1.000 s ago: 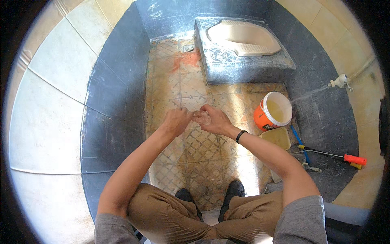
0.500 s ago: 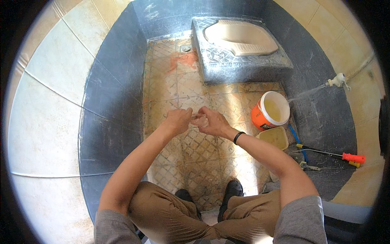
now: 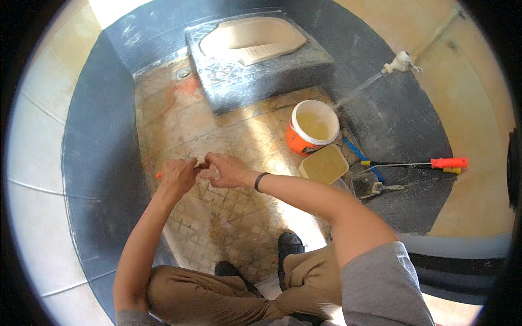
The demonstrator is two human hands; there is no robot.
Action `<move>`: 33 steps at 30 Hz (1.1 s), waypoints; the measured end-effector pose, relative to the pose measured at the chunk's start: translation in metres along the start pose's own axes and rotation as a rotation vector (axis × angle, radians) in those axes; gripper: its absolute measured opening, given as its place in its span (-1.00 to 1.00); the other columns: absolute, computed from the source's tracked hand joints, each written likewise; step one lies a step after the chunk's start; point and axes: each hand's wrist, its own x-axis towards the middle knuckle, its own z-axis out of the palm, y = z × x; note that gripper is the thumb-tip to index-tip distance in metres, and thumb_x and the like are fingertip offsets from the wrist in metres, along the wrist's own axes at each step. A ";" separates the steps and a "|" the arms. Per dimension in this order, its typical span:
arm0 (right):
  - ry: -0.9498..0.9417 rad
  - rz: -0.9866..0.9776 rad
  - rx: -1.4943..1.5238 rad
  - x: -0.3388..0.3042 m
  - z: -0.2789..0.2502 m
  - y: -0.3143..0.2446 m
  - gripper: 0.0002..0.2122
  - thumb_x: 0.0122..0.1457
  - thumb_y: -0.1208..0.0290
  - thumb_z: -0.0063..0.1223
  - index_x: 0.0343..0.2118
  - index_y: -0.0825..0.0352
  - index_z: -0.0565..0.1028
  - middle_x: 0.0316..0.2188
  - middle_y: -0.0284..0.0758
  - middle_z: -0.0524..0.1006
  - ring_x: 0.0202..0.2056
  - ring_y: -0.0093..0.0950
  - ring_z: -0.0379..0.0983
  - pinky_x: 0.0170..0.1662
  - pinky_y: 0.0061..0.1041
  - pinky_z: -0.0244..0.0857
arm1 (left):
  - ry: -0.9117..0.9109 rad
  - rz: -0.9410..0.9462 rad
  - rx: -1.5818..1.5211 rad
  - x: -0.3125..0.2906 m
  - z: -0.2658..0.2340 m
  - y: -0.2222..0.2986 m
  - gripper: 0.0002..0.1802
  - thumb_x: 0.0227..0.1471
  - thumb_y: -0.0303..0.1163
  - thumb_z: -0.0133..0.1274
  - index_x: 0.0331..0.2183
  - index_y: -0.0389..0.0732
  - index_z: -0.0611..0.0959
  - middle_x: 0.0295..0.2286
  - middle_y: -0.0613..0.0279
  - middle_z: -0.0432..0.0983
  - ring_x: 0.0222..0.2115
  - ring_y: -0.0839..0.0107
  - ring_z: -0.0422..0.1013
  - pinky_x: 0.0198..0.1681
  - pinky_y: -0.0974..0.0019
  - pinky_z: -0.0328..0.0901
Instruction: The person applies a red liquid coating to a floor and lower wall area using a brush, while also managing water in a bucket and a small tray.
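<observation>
The person is holding both hands over the tiled floor (image 3: 190,217), nearer its left edge than its right. The right hand (image 3: 228,169) is curling its fingers partway around a small clear thing (image 3: 212,173), which is sitting in the curve between thumb and fingers, on the side facing the left hand (image 3: 179,175). The left hand is bending its fingers inward, tips close to the right hand's; whether it is gripping anything, I cannot tell. A small orange tip (image 3: 158,175) is showing just beside it. By the floor's right edge an orange bucket (image 3: 300,142) is standing with yellowish liquid inside, and a pale tub (image 3: 325,164) is sitting just beside it. A white tap (image 3: 399,62) is spraying water toward the bucket's far side. A squat toilet (image 3: 255,39) is occupying a raised step (image 3: 261,84) at the floor's far edge.
</observation>
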 end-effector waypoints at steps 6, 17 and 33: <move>-0.011 0.108 -0.032 0.003 -0.005 -0.008 -0.50 -0.04 0.25 0.30 -0.06 0.29 0.37 -0.15 -0.07 0.56 -0.07 -0.05 0.51 -0.05 -0.10 0.41 | 0.036 0.007 -0.050 0.004 0.023 -0.007 -0.78 0.17 -0.24 0.07 -0.26 -0.19 0.59 -0.51 -0.05 0.61 -0.43 -0.08 0.56 -0.39 -0.10 0.37; -0.026 0.041 -0.121 0.002 -0.019 -0.007 -0.47 -0.05 0.27 0.30 -0.01 0.21 0.34 -0.12 -0.08 0.55 -0.02 -0.04 0.48 -0.02 -0.07 0.40 | -0.081 -0.127 -0.140 -0.001 0.010 -0.011 -0.55 0.24 0.01 -0.02 -0.28 -0.20 0.68 -0.42 -0.12 0.63 -0.32 -0.16 0.56 -0.28 -0.14 0.39; -0.083 -0.056 -0.267 0.003 -0.027 -0.031 -0.48 0.01 0.27 0.27 0.05 0.23 0.35 -0.10 -0.14 0.53 -0.01 -0.09 0.45 -0.02 -0.12 0.42 | -0.147 -0.125 -0.162 -0.003 0.010 -0.006 -0.56 0.19 0.09 0.05 -0.25 -0.08 0.73 -0.38 0.01 0.65 -0.29 -0.08 0.56 -0.25 -0.10 0.39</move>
